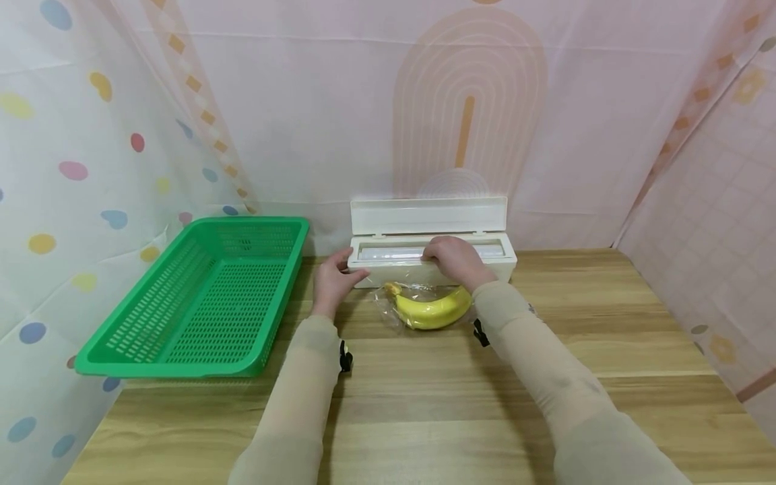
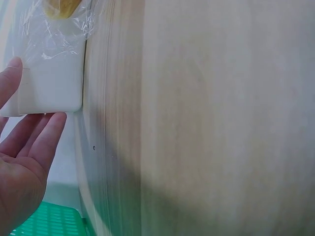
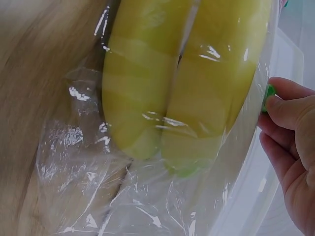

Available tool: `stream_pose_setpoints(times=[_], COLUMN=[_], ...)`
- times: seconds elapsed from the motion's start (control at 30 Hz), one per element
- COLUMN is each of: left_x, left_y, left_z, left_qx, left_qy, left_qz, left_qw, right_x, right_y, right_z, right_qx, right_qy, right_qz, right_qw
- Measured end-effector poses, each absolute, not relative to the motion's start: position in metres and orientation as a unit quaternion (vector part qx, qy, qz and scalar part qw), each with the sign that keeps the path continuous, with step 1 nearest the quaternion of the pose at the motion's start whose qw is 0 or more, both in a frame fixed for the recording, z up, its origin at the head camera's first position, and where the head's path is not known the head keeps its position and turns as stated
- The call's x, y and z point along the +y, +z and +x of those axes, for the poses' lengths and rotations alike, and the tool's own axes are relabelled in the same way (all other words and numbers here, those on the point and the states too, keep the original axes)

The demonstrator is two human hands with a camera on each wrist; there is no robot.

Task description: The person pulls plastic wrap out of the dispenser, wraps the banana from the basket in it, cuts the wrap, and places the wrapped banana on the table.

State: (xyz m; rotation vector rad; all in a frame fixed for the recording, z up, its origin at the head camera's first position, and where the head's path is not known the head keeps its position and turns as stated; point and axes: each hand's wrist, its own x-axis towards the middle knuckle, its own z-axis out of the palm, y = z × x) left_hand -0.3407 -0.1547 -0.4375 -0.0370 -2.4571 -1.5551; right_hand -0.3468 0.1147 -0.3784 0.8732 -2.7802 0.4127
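A white cling film box (image 1: 394, 275) stands at the back of the table with its lid (image 1: 430, 217) raised and a roll of clear film (image 1: 388, 252) inside. My left hand (image 1: 332, 283) holds the box's left end, thumb on the front and fingers against the end face. With thumb and fingertips, my right hand (image 1: 456, 259) pinches a small green slider (image 3: 269, 97) at the box's front edge. Right in front of the box lie bananas (image 1: 433, 311) under clear film (image 3: 83, 147); the right wrist view shows two side by side.
To the left, a green plastic basket (image 1: 281, 296) with slotted sides stands on the wooden table (image 1: 412, 417). Patterned cloth (image 1: 303, 121) hangs close behind the box and along both sides.
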Motion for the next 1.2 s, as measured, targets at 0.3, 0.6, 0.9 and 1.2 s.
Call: stream_pose_setpoints(times=[0.3,0.6,0.9,1.2], left_x=[-0.15,-0.147,-0.154,-0.157], left_y=[-0.436,-0.434,-0.435,-0.438], left_z=[-0.341,-0.341,-0.342,-0.343], left_qx=[-0.841,-0.841,-0.844,-0.845], left_qy=[-0.53,-0.53,-0.525,-0.524], left_qz=[-0.017,-0.017,-0.006,-0.006], left_qw=[0.107,0.103,0.105,0.105], right_x=[0.123,0.135,0.162,0.184], right_y=[-0.379,-0.378,-0.381,-0.384], right_z=[-0.343,-0.342,-0.343,-0.34], right_qx=[-0.941,-0.944,-0.947,-0.941], right_qy=[0.142,0.144,0.135,0.136], right_qz=[0.289,0.28,0.269,0.279], right_qw=[0.101,0.101,0.112,0.138])
